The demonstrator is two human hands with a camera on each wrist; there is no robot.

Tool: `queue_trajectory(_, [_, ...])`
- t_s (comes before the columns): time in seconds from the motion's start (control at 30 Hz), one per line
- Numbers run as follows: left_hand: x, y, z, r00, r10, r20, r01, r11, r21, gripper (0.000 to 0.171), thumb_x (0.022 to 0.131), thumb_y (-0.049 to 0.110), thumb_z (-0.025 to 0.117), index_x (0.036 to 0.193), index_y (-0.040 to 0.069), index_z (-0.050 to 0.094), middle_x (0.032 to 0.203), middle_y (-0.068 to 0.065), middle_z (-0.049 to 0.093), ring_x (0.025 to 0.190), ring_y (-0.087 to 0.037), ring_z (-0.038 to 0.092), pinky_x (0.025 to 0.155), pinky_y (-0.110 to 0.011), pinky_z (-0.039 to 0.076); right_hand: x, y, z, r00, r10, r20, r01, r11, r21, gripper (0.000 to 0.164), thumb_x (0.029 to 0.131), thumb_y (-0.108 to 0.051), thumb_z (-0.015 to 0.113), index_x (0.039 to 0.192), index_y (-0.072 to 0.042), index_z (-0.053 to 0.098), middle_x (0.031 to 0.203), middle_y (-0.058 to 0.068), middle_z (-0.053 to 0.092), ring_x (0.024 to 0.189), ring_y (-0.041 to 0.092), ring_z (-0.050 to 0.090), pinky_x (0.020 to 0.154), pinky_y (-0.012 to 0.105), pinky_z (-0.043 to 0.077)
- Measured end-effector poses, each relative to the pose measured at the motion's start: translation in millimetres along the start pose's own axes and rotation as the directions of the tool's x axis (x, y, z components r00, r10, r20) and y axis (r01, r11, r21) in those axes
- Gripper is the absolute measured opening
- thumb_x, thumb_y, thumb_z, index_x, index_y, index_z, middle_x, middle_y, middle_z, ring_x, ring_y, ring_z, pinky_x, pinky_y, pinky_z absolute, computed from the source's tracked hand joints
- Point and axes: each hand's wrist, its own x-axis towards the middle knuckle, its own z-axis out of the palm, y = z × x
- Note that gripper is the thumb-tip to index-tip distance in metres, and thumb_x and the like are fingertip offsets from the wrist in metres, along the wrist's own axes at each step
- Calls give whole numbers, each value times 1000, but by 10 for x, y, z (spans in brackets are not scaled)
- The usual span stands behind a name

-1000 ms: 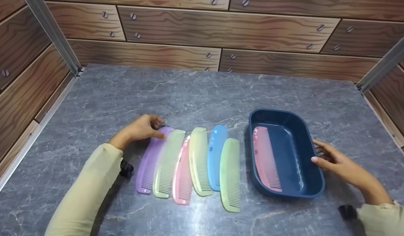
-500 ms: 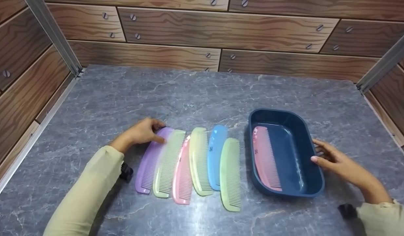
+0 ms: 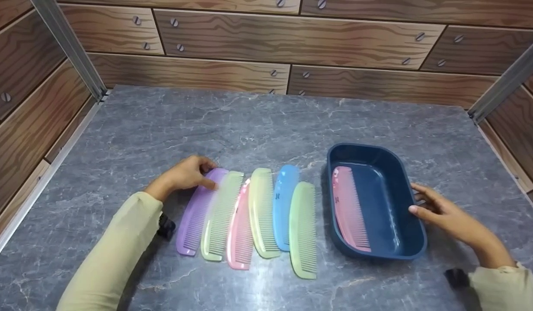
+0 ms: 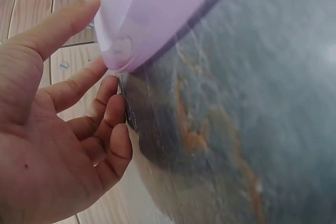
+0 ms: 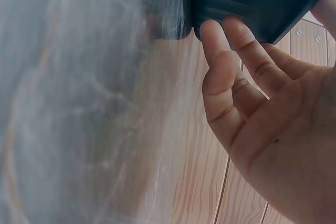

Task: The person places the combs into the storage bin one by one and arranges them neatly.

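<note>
My left hand point(image 3: 187, 173) pinches the far end of a purple comb point(image 3: 196, 219) between thumb and forefinger. In the left wrist view the thumb lies along one side of the purple comb point(image 4: 152, 11) and the forefinger is at its tip; the other fingers curl loosely. Beside it a pale green comb point(image 3: 218, 224) lies in a row with pink point(image 3: 240, 233), pale yellow point(image 3: 261, 207), blue point(image 3: 283, 198) and light green point(image 3: 298, 233) combs. My right hand point(image 3: 443, 216) holds the side of a dark blue tub point(image 3: 378, 255), thumb at the rim, fingers against the outer wall point(image 5: 247, 3).
Inside the tub a pink comb point(image 3: 348, 207) lies along the left wall. The grey marbled table point(image 3: 257, 125) is bounded by wood-patterned panels point(image 3: 231, 39) at the back and sides, with metal corner posts point(image 3: 71, 47).
My left hand has come down and closed thumb and forefinger on the purple comb's far end. That comb's near end has shifted slightly left. The right hand and tub have stayed put.
</note>
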Motion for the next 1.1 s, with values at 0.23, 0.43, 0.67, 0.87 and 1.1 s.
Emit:
queue_trajectory(0.23, [16, 25, -21, 1000, 2, 22, -2, 1000, -5, 48, 68, 14, 78, 110, 0, 59, 96, -12, 58, 84, -17, 50, 69, -22, 41, 10, -4, 3, 1000, -3, -9, 3, 1000, -19, 55, 96, -13, 48, 143, 0, 22, 108, -17, 48, 93, -6, 54, 73, 21, 50])
queue_trajectory(0.43, [33, -21, -13, 1000, 4, 17, -3, 999, -33, 48, 66, 13, 78, 109, 0, 60, 93, -13, 60, 83, -17, 52, 67, -22, 42, 10, 0, 12, 1000, 0, -2, 0, 1000, -7, 55, 96, -13, 48, 143, 0, 22, 108, -17, 50, 93, -5, 55, 74, 21, 50])
queue_trajectory(0.67, [58, -93, 1, 998, 57, -13, -58, 997, -57, 50, 63, 21, 82, 105, 1, 62, 83, -6, 59, 73, -13, 51, 61, -23, 43, 10, -5, 5, 1000, 9, 1, -9, 1000, 4, 56, 96, -13, 47, 143, -1, 21, 106, -14, 52, 92, -4, 55, 72, 23, 51])
queue_trajectory(0.87, [31, -25, -28, 1000, -6, 6, 6, 1000, -30, 51, 67, 17, 78, 111, -2, 60, 89, -10, 61, 76, -15, 52, 66, -22, 43, 10, -10, -3, 999, 29, 35, -31, 998, 59, 56, 97, -14, 45, 144, -2, 18, 107, -15, 51, 92, -3, 56, 70, 28, 53])
queue_trajectory(1.1, [3, 2, -49, 1000, -21, 1, 21, 999, -38, 53, 69, 18, 78, 115, 3, 57, 94, -9, 60, 75, -14, 52, 66, -22, 44, 7, -8, -26, 1000, 7, 30, -9, 998, 64, 55, 96, -11, 46, 144, -1, 19, 102, -13, 55, 89, 0, 58, 69, 28, 53])
